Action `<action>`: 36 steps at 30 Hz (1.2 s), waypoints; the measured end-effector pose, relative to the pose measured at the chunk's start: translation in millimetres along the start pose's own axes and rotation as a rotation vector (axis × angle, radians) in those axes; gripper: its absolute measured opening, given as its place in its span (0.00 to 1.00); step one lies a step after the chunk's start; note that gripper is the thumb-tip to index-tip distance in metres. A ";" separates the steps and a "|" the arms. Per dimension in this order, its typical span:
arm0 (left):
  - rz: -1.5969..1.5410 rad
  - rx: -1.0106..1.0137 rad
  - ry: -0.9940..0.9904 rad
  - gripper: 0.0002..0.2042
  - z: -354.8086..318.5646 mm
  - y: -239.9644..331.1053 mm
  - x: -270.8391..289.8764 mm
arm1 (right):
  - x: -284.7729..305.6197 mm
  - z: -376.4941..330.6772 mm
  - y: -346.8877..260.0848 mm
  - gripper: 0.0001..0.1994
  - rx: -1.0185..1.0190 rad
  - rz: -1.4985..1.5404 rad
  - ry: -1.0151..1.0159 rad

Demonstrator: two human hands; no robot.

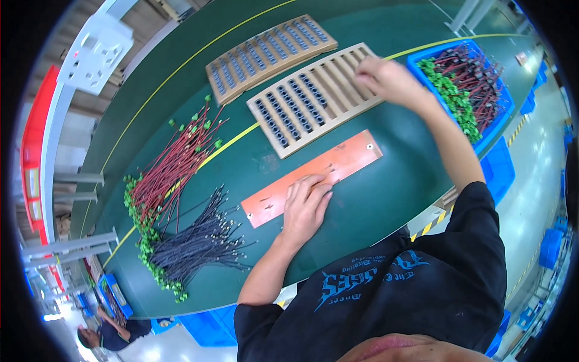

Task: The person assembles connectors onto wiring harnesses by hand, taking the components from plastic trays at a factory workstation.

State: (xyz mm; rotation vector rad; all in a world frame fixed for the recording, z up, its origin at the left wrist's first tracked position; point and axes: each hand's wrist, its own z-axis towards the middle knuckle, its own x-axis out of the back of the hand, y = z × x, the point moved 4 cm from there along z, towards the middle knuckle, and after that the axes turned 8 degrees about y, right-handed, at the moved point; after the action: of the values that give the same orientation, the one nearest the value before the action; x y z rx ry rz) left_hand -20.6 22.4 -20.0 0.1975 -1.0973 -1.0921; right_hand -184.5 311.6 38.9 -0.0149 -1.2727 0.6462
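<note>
Green bench (386,199), left hand (304,205) flat on orange plate (338,163) — right hand (383,75) pinching at slotted tray (301,102)

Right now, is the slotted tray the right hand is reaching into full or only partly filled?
Partly filled. The nearer tray has dark parts in its left slots, while the slots under the right hand look empty.

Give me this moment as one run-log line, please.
left hand: flat on orange plate | right hand: fingertips at slotted tray | blue bin: wires
</note>
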 end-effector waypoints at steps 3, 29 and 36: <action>-0.058 -0.067 0.035 0.10 3.3 3.0 -0.8 | -51.6 9.8 -38.8 0.11 0.074 0.057 0.063; 0.818 0.204 -0.072 0.08 74.3 -258.9 259.9 | -81.8 -0.6 -9.2 0.08 -0.280 0.401 0.449; 0.388 0.399 0.362 0.06 86.5 -243.5 323.7 | -76.1 -1.3 -10.0 0.09 -0.287 0.379 0.435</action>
State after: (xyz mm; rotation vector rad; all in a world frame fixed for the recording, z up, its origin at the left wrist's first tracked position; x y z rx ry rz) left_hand -229.5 -323.1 72.6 0.4582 -0.9631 -0.4598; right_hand -189.9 269.1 -24.8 -0.6152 -0.9325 0.7291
